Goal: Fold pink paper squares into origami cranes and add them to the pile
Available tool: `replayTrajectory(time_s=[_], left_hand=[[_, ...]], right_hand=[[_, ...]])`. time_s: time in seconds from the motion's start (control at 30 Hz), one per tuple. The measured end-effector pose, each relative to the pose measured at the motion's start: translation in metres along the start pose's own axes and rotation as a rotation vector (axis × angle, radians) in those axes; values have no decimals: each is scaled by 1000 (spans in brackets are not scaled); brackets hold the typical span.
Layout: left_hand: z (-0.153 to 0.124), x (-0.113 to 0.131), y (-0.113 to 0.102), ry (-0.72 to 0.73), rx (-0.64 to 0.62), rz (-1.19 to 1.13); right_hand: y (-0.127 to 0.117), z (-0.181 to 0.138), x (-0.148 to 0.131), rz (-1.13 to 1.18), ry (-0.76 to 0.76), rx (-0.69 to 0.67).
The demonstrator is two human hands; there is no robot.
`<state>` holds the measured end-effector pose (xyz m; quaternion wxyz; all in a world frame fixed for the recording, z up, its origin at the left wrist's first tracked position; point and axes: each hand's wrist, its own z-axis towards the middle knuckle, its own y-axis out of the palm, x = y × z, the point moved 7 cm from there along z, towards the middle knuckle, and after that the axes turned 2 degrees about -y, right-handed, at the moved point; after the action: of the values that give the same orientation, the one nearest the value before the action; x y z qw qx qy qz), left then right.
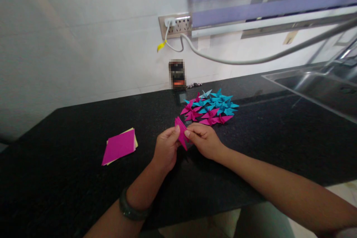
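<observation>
A folded magenta paper piece (181, 131) is pinched between both of my hands above the black countertop (69, 134). My left hand (166, 148) grips its left side with thumb and fingers closed. My right hand (203, 140) pinches its right side. Just behind them lies a cluster of finished folded paper shapes, magenta ones (208, 117) in front and blue ones (220, 103) behind. A dark band sits on my left wrist (131, 208).
A stack of square paper sheets (119, 147), magenta on top with yellow beneath, lies to the left. A small dark object (177, 75) stands against the wall under a socket strip (175, 26) with a white cable. A steel sink (320, 85) is at the right.
</observation>
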<state>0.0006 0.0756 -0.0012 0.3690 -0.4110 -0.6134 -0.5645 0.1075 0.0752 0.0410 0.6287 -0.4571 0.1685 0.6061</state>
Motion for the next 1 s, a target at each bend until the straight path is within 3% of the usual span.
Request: replayTrajectory(time_s=[0.17,0.4,0.6,0.87,1.0], left_hand=[[1,8,-5,199,-19,375],[-5,15,4,331,-66,673],[-6,21,-1,347,77,857],[-6,18,8,357,-20,1019],[-2,8,7,236,-42,872]], right_hand=[[-3,0,16,-27,117,15],[-7,-2,15,-45,140,97],[-8,-1,13,-28,152,107],[-4,1,29,51,272,77],[-3,-2,40,177,333,131]])
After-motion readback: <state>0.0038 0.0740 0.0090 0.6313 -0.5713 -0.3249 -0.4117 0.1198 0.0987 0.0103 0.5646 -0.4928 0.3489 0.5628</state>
